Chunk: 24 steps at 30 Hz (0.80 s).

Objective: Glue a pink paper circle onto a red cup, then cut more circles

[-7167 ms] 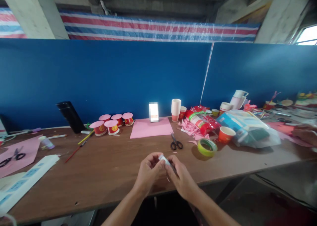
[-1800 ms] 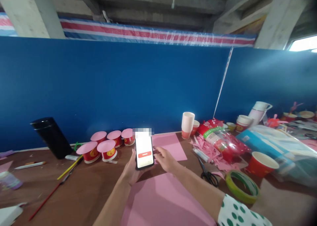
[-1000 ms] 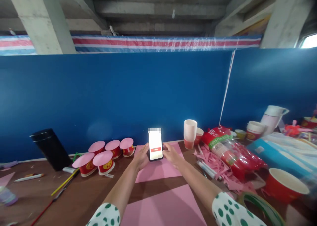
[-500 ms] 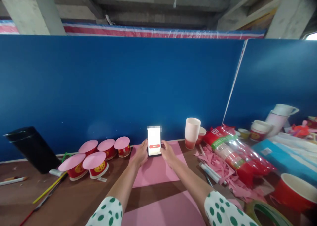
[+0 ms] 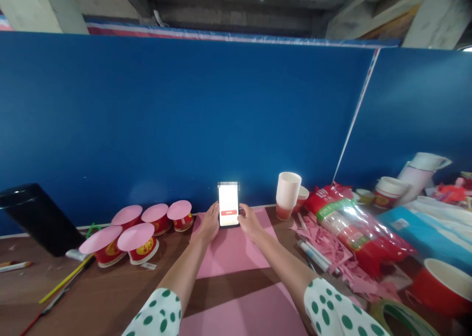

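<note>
A smartphone (image 5: 228, 203) with a bright white screen and a red button low on it is held upright in front of me. My left hand (image 5: 210, 223) grips its left edge, and my right hand (image 5: 250, 222) grips the right edge, thumb near the lower corner of the screen. Beneath the hands a pink paper sheet (image 5: 232, 252) lies on the brown table. A second pink sheet (image 5: 243, 311) lies nearer to me.
To the left stand several red paper cups topped with pink discs (image 5: 136, 235), beside a black cylinder (image 5: 44, 220). On the right are stacked white cups (image 5: 288, 188), a red plastic package (image 5: 354, 228), pink paper scraps (image 5: 342, 262), a tape roll (image 5: 401, 321) and a red bowl (image 5: 442, 287).
The view has shifted slightly, so the table items at the left sit a little further left. Both hands keep hold of the smartphone, whose screen looks the same.
</note>
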{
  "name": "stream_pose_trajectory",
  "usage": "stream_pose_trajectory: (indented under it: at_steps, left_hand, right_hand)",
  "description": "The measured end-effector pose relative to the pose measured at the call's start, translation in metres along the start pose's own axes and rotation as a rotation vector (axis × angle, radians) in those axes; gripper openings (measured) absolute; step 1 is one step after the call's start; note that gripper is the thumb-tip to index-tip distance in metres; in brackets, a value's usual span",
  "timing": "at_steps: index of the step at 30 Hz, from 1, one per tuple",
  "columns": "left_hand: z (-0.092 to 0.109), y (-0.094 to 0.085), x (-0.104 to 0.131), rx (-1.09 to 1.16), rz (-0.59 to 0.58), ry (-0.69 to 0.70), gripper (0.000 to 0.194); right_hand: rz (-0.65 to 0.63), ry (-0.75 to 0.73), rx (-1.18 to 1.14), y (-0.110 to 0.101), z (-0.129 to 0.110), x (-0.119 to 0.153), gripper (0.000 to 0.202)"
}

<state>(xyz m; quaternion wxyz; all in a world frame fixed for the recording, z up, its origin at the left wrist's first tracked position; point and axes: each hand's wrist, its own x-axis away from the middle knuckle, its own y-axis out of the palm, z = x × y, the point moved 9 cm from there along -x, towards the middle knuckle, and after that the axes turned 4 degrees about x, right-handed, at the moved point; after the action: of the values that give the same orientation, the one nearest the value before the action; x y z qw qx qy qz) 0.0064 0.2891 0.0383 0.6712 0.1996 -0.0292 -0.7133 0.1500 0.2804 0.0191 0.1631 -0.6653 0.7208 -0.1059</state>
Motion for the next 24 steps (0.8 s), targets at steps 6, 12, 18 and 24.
stream_pose_trajectory:
  at_steps: [6, 12, 18, 24]
  left_hand:
    - [-0.005, 0.007, -0.007, -0.002, -0.040, 0.006, 0.034]
    - [-0.015, -0.001, -0.014, 0.001, 0.009, 0.002, 0.034]
    - [-0.015, -0.003, -0.012, -0.025, 0.040, -0.011, 0.034]
    - [-0.013, -0.005, -0.007, -0.070, 0.041, -0.032, 0.036]
  right_hand:
    - [0.027, 0.003, 0.007, -0.002, 0.001, -0.007, 0.053]
    - [0.029, 0.003, 0.022, -0.001, 0.003, -0.007, 0.054]
    - [0.015, -0.008, 0.017, 0.000, 0.002, -0.004, 0.054]
    - [0.007, -0.011, 0.001, -0.001, 0.003, -0.002, 0.055]
